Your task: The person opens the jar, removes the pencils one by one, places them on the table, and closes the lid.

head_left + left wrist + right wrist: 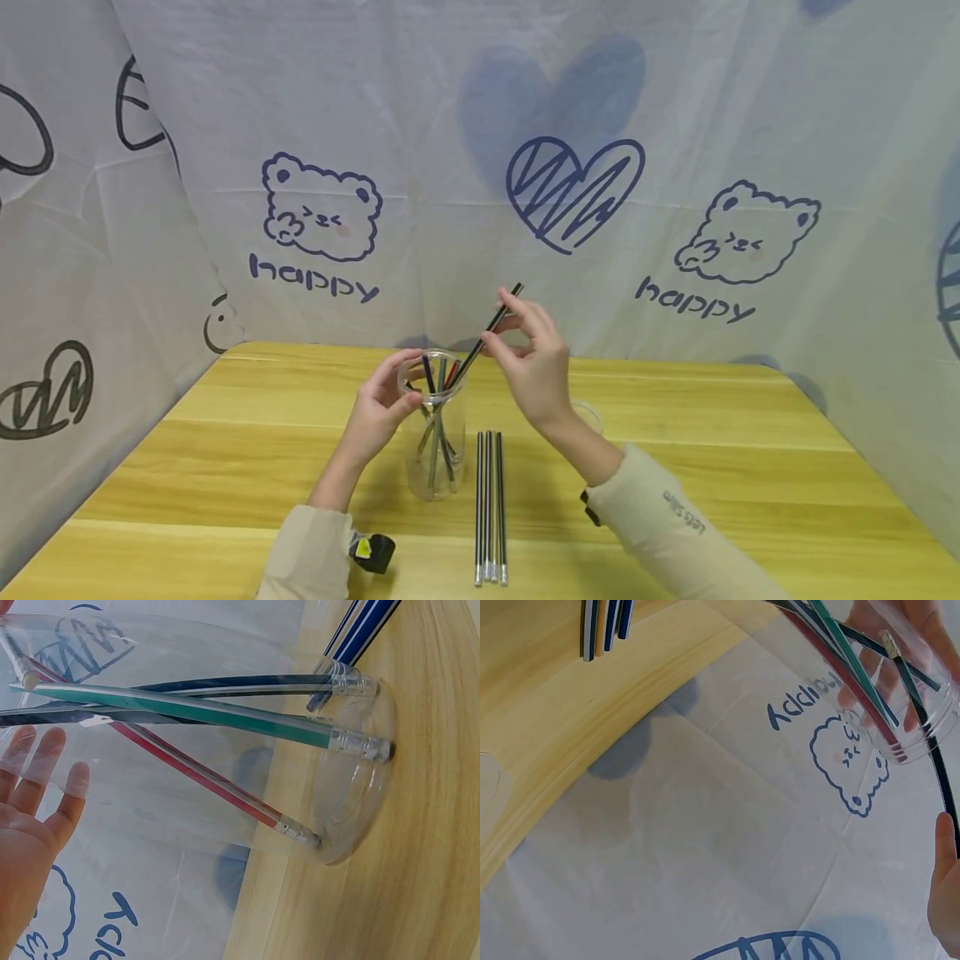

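A clear plastic jar [435,450] stands on the table with several pencils inside, among them a green pencil [225,712] and a red pencil [202,776], eraser ends down. My left hand [381,408] holds the jar near its rim, thumb in front and fingers behind. Between thumb and fingers, my right hand [534,358] pinches a dark pencil [491,327] that slants down to the jar's mouth. In the right wrist view, that pencil's eraser end is within the jar opening. Several striped pencils [491,500] lie side by side on the table, right of the jar.
A round clear lid [588,415] lies on the wooden table [712,467], partly hidden behind the right forearm. Behind the table hangs a white cloth [442,167] printed with bears and hearts. Dark wrist cameras [372,553] sit on both wrists.
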The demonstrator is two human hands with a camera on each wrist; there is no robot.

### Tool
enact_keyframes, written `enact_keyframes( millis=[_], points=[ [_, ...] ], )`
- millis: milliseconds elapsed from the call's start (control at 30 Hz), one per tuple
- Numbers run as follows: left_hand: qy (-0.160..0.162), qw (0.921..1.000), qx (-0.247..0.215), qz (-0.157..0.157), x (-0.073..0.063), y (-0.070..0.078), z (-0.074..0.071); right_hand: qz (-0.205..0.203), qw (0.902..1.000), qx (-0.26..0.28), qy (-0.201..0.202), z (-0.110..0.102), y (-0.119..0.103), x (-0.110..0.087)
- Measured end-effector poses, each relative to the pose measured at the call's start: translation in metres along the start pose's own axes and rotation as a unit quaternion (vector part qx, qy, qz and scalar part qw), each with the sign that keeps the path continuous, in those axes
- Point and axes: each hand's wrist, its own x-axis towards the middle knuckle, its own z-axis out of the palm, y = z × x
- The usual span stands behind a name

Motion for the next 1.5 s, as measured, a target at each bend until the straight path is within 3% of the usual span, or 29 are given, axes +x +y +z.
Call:
enact_keyframes(
  millis=[467,900,1133,1333,1500],
  points=[
    [0.001,0.9999,-0.012,0.004,0.0,-0.001,0.0,0.023,0.9927,0.1,0.063,-0.004,0.003,-0.001],
    [-0.001,1.0,-0.006,0.007,0.0,-0.001,0.0,0.031,0.9844,0.139,0.103,-0.017,0.004,0.004],
    [-0.001,0.9999,-0.01,0.004,-0.001,-0.001,0.0,0.05,0.9821,0.131,0.125,-0.028,0.007,0.002],
    [-0.001,1.0,-0.009,0.002,-0.001,0.0,0.0,0.075,0.9832,0.126,0.109,-0.036,0.012,-0.005],
    [0.001,1.0,-0.005,-0.001,-0.001,0.0,0.0,0.122,0.9832,0.111,0.078,-0.039,0.02,-0.016]
  ],
)
